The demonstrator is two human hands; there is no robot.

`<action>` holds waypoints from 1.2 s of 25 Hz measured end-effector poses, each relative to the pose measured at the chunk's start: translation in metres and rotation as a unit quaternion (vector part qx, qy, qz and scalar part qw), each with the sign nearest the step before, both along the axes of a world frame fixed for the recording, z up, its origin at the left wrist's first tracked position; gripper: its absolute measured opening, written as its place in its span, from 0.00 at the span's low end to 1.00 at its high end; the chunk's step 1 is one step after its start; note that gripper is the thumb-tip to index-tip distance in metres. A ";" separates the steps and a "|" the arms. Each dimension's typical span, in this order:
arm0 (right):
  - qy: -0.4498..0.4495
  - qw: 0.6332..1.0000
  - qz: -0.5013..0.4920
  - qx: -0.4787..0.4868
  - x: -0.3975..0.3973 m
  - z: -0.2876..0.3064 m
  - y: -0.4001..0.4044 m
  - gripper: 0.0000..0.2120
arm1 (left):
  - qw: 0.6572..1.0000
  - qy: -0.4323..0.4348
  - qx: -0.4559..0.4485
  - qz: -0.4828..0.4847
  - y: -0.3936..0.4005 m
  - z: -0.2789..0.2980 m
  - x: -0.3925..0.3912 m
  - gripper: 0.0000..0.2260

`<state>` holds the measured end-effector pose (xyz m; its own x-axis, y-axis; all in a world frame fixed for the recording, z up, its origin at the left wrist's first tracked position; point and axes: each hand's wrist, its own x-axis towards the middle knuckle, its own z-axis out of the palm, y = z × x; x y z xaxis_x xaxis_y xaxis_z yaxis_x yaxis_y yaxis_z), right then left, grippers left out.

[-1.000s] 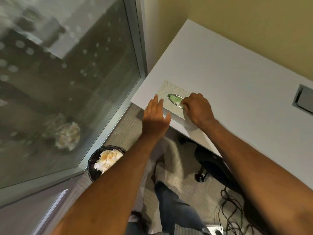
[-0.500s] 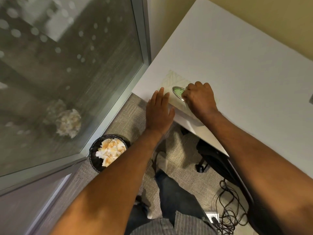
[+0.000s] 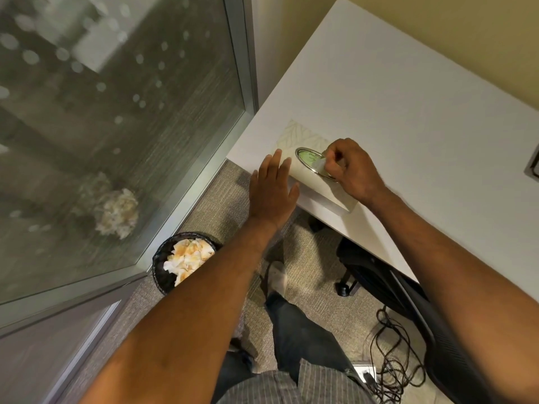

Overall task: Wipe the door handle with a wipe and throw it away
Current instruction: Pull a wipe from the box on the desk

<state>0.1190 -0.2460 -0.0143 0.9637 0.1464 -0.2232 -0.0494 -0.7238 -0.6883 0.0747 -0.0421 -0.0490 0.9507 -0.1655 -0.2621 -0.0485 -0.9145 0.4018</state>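
At the near corner of the white desk (image 3: pixel 408 118), a pale box of wipes (image 3: pixel 306 158) with a leaf pattern lies flat, its oval opening (image 3: pixel 310 160) ringed in metal and showing green inside. The right hand (image 3: pixel 350 173) rests over the far side of that opening, thumb and fingertips pinched on a small white tab of wipe (image 3: pixel 320 165) that stands just above the rim. The left hand (image 3: pixel 272 191) lies flat with fingers straight and slightly spread, fingertips touching the near end of the box, the palm reaching past the desk edge; it holds nothing.

On the carpet below and to the left stands a dark round bin (image 3: pixel 175 258), holding crumpled white and orange-stained papers (image 3: pixel 188 256). It sits just beside the metal frame of a frosted glass panel (image 3: pixel 116 126), which reflects the papers. A black office chair (image 3: pixel 393 290) is tucked under the desk, with loose black cables (image 3: pixel 390 360) on the floor near it. The door handle cannot be made out in this view.
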 end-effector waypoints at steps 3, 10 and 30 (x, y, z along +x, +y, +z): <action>0.004 0.994 -0.052 0.096 -0.011 0.004 0.000 0.03 | 1.000 0.002 0.010 -0.004 0.000 -0.001 -0.001 0.28; -0.089 0.975 -0.142 0.148 -0.035 0.018 0.020 0.02 | 1.000 -0.007 0.004 -0.005 0.003 0.009 0.002 0.27; -0.025 0.947 -0.188 0.260 -0.099 0.102 0.185 0.05 | 0.710 0.145 -0.619 0.304 0.103 0.133 -0.093 0.10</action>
